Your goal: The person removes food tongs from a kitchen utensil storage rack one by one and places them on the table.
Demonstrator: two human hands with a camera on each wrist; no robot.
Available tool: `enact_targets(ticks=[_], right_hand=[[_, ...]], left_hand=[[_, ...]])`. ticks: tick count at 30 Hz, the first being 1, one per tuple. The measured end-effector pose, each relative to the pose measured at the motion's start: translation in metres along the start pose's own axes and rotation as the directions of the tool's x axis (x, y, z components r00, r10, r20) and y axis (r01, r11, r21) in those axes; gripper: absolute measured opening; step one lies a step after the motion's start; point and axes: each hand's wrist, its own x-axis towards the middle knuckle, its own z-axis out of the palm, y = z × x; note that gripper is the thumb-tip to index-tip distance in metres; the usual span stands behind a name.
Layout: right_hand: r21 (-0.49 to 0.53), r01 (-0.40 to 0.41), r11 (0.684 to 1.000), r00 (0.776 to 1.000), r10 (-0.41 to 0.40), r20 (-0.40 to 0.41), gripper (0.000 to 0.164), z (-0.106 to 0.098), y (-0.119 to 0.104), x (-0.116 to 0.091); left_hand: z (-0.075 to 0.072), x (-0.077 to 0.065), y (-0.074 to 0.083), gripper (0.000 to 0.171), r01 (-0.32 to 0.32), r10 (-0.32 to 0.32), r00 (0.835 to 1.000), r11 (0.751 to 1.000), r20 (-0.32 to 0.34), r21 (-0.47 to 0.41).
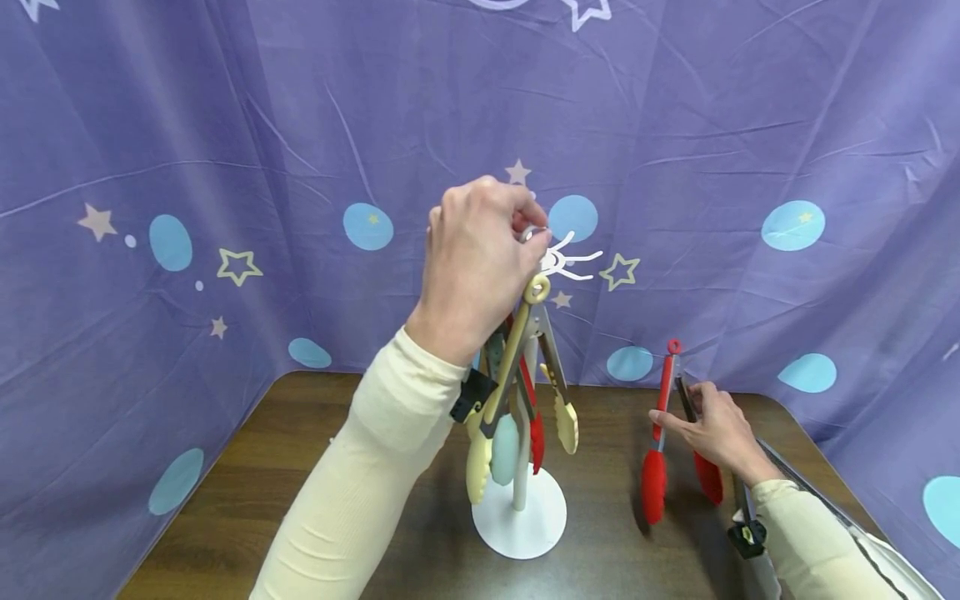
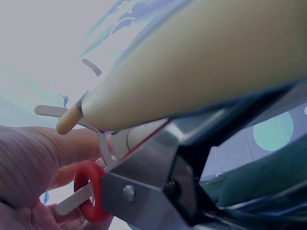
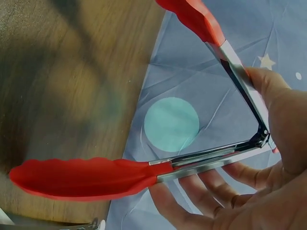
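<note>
My left hand (image 1: 480, 250) is at the top of a white stand (image 1: 520, 533), pinching its tip between thumb and fingers. White hooks (image 1: 573, 262) fan out beside the fingertips. Several tongs hang below, including pale yellow tongs (image 1: 566, 425) with a ring at the top, mint tongs (image 1: 505, 450) and red-tipped ones (image 1: 537, 442). In the left wrist view a red ring (image 2: 98, 206) loops over one hook. Over to the right, my right hand (image 1: 716, 429) grips red tongs (image 1: 654, 483) with metal arms, heads down and spread apart. The right wrist view shows thumb and fingers on opposite arms.
The stand's round base sits on a brown wooden table (image 1: 600, 517). A pale-rimmed container (image 1: 892, 554) lies at the right edge, partly behind the right sleeve. A purple curtain (image 1: 675, 125) with stars and blue dots hangs behind the table and along its sides.
</note>
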Motion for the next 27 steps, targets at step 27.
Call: enact_targets(ticks=[27], right_hand=[[-0.093, -0.092, 0.991, 0.995, 0.088, -0.054, 0.08, 0.034, -0.01, 0.002]], left_hand=[[0.001, -0.001, -0.001, 0.006, 0.005, -0.005, 1.0, 1.0, -0.006, -0.005]])
